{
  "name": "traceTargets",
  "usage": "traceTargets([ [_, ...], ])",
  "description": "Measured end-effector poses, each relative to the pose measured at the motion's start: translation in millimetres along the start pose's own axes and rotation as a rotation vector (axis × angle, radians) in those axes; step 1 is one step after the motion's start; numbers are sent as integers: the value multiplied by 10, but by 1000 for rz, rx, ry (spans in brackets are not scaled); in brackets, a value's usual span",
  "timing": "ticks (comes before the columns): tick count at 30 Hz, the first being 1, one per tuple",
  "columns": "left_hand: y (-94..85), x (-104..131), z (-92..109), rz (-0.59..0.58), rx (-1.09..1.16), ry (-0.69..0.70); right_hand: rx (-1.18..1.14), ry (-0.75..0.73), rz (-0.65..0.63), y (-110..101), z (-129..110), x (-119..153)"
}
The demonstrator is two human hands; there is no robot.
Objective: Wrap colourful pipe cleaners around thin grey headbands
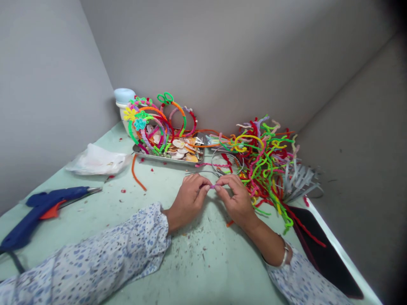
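Plain grey walls (203, 51) rise around a pale green tabletop (197, 275) sprinkled with dark specks and small red bits. Nearest are two white sleeves (104, 250) with blue spots; a bracelet (284, 254) circles the right wrist. At the left edge lies a blue glue gun (47, 212) with an orange trigger, its metal tip pointing right. On the right side, a flat black object (327, 254) rests near the tabletop's edge, a red fuzzy stem (307, 231) lying across it.

Further in, the left hand (192, 195) and the right hand (237, 197) come close together over the middle of the tabletop. Each grip is a pinch of thumb and fingers, clamped on a short purple piece (213, 187) that bridges the narrow gap between them.

Just beyond the hands is a coil of grey wire (217, 171). Off to the left lie an orange stem (136, 173) and a crumpled plastic bag (98, 160); to the right, a tangled heap of coloured stems (263, 161) spreads beside grey strips (302, 180).

Farther back, a metal tray (168, 160) holds shell-like pieces (179, 144) and decorated fuzzy hoops (140, 123). Behind its left end stands a pale bottle (122, 111) with a light blue lid (124, 94).
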State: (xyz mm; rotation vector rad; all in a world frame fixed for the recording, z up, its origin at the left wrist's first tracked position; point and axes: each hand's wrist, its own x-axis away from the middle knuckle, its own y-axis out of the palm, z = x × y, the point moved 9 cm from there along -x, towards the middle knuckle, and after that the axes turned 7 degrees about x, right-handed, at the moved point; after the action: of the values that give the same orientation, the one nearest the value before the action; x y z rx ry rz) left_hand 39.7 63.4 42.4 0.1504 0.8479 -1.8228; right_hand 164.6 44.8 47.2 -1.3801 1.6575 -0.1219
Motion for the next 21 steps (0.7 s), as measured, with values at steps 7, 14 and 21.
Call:
traceTargets([
  [7,3,-9,24,-10,-25,16,-79,97,-56,78,72,9],
  [14,24,-2,10,-26,-49,8,-88,157,-86,128,127,22],
  [21,38,-8,7,-41,-67,-1,-93,169,-105,151,147,21],
])
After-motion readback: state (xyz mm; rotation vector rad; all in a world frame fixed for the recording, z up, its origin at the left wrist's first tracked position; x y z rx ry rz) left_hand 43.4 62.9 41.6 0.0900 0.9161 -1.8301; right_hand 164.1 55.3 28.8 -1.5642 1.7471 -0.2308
